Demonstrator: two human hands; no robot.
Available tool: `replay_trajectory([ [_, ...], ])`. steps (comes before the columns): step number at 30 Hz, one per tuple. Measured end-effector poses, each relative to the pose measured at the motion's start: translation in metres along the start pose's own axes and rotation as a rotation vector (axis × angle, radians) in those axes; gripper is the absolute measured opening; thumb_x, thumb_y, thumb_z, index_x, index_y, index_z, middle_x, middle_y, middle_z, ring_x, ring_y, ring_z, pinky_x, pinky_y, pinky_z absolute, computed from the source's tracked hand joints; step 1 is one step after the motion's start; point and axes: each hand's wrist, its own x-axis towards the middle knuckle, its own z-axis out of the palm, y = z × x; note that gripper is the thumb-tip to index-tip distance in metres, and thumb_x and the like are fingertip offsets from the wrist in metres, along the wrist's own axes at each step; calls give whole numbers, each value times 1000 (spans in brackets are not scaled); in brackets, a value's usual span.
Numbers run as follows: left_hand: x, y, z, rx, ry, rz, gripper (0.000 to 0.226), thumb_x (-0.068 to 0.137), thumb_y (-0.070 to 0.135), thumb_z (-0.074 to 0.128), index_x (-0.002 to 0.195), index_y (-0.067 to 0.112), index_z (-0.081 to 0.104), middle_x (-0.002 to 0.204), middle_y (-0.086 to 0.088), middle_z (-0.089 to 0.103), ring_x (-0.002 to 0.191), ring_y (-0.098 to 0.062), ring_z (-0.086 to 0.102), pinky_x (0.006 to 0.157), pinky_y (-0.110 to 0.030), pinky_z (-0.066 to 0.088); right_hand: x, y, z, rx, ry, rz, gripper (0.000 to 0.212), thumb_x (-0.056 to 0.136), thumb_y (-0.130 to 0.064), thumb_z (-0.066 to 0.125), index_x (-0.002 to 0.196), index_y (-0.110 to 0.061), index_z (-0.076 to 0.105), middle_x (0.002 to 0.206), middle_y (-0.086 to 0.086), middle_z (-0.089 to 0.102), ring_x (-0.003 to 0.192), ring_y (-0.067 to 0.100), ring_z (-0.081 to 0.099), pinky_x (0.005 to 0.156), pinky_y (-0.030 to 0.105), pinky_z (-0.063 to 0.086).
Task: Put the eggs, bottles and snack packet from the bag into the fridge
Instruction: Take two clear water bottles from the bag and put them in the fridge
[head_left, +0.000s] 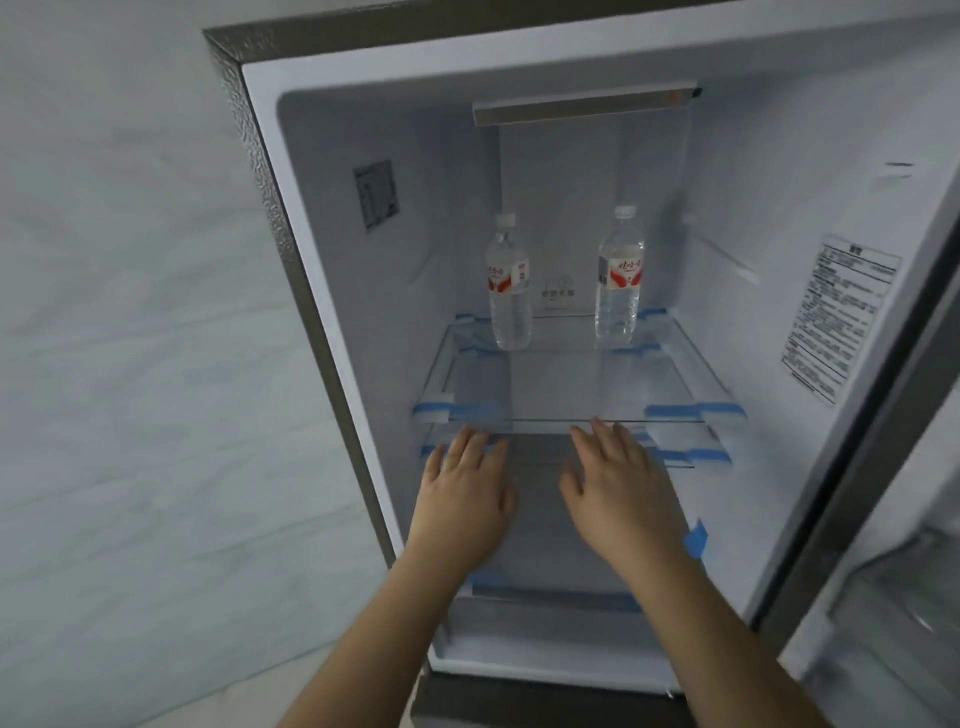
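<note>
Here the tall white-lined fridge (332, 291) with a grey textured outer casing fills the middle of the frame, its door swung open toward the right edge. On the clear glass upper shelf (561, 384), in the centre of the frame, stand two clear plastic water bottles with white caps and red-and-white labels. The left bottle (508, 283) is upright near the back of the shelf, toward its left side; the right bottle (620, 278) is upright near the back toward the right side, and the two are well apart. Strips of blue tape (675, 412) hold the shelf corners to the fridge walls, and more of it shows on the lower shelf edges.

Below the shelf's front edge, in the lower centre of the frame, both bare hands reach forward, palms down. The left hand (465, 499) is empty, its fingers spread flat and loose, the fingertips (467, 434) lying just under the shelf's front lip in the picture. The right hand (618, 491) is likewise spread wide and holds nothing, its fingertips (600, 428) at the level of the shelf's front edge; whether they touch the glass cannot be told. The two hands are near each other but apart.

A printed white label (839, 317) sits on the inner right wall, at the right of the frame.
</note>
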Motion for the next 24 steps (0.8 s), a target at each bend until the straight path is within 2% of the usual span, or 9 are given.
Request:
replay_trajectory([
  [2,-22,-5,0,27,10,-27,53,93,42,31,134,17,54,142,-10,51,137,-29,41,109,-48,32,-12,-11,6,26,6,-40,64,88,-41,22,138,-12,50,148,14,43,136,37,39,109,50,32],
  [4,-42,-12,-2,49,33,-54,51,93,43,33,129,17,59,134,-9,58,131,-29,49,105,-48,38,-23,-23,11,37,-13,-83,68,87,-44,19,137,-13,51,146,13,46,134,37,41,108,50,33],
  [6,-62,-19,-9,41,14,-94,58,94,47,25,136,19,53,142,-8,52,137,-28,40,111,-47,29,-33,-33,14,30,-43,-118,71,86,-46,15,140,-14,48,148,12,44,137,34,38,111,48,29],
  [8,-80,-26,-18,44,-11,-134,68,92,53,10,147,23,37,156,-6,32,147,-24,20,117,-42,9,-39,-40,16,28,-46,-149,70,87,-46,16,140,-14,48,147,11,45,136,33,39,111,48,30],
  [10,-97,-36,-25,63,-10,-182,73,89,56,0,151,27,25,161,-2,17,149,-21,3,117,-39,-4,-45,-49,17,30,-44,-170,67,87,-44,19,138,-12,50,144,12,48,134,34,42,109,50,33],
  [13,-127,-57,-36,86,-19,-286,64,96,57,4,152,30,19,163,2,7,149,-19,-7,120,-41,-5,-55,-71,14,56,-59,-245,61,92,-41,24,142,-11,44,149,13,42,138,35,36,112,52,31],
  [17,-174,-85,-56,123,-17,-391,69,92,62,1,153,31,15,163,4,3,148,-17,-10,120,-42,-4,-75,-113,13,46,-147,-356,55,102,-39,26,153,-22,16,162,1,11,149,21,6,121,42,9],
  [20,-215,-113,-77,148,1,-446,80,84,65,-8,152,32,16,163,5,4,148,-16,-10,120,-39,-6,-92,-152,14,81,-187,-408,55,102,-40,26,153,-23,15,162,-1,9,149,20,4,121,41,7],
  [24,-277,-149,-111,198,22,-524,83,81,66,-8,152,32,17,163,4,8,149,-15,-7,119,-38,-6,-122,-205,18,89,-208,-484,55,102,-41,24,153,-24,15,162,-1,9,149,20,4,121,40,6],
])
